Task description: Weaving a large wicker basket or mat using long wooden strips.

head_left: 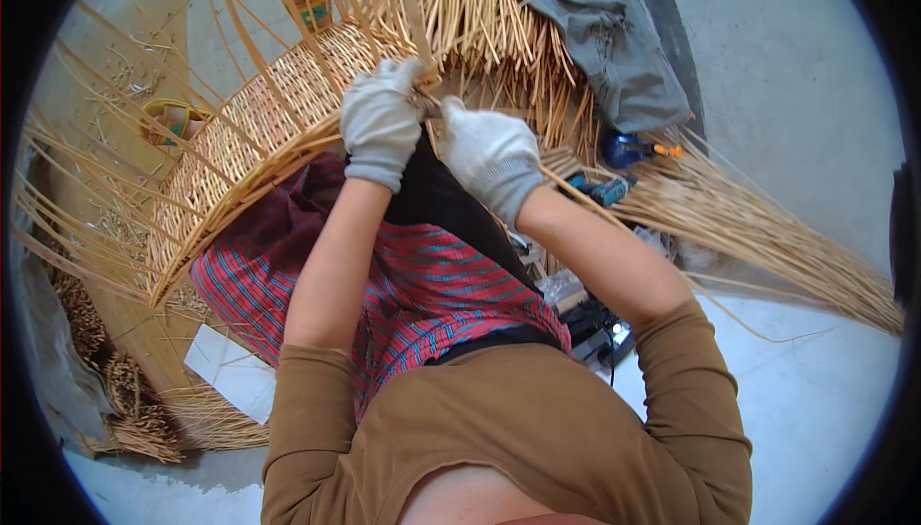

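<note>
A half-woven wicker basket (245,127) leans across my lap, its long loose stakes (216,16) fanning up and to the left. My left hand (374,127), in a white knit glove, is closed over the basket's right end near the woven edge. Just right of it, my right hand (491,155) in a matching glove is closed round a thin wicker rod (595,206). This rod trails from under that palm toward the lower right. Between the hands, a small dark spot is too unclear to name. The fingertips are partly hidden.
A thick bundle of rods (460,7) lies ahead, partly under a grey cloth (614,35). Another bundle (767,227) spreads to the right, near a teal power tool (606,189). Feet in yellow sandals (173,122) show beyond the basket. A white sheet (228,371) lies lower left.
</note>
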Demonstrator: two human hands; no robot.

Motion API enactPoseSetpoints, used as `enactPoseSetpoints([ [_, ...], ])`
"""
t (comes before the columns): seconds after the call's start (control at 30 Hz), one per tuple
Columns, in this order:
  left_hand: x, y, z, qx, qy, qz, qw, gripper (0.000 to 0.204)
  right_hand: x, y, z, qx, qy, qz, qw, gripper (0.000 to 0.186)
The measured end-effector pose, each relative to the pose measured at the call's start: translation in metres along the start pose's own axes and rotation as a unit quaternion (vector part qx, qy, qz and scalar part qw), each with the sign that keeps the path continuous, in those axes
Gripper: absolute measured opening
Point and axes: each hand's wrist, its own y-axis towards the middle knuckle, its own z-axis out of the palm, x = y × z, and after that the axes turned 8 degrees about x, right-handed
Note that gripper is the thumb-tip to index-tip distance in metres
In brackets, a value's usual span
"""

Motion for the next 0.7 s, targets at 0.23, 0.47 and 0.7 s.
enactPoseSetpoints([
  [0.23,-0.001,0.006,-0.010,0.014,0.048,-0.025,0.998,0.034,-0.004,0.026,0.009,-0.103,0.048,-0.063,0.992,0.024],
  [0.47,-0.013,-0.021,-0.008,-0.082,0.095,0.089,0.988,0.043,-0.062,0.037,0.016,-0.059,0.108,-0.162,0.979,0.024],
  [0.7,-0.012,-0.011,0.009,0.044,-0.017,0.193,0.980,0.031,-0.057,0.047,-0.004,0.107,-0.089,-0.239,0.961,0.019],
])
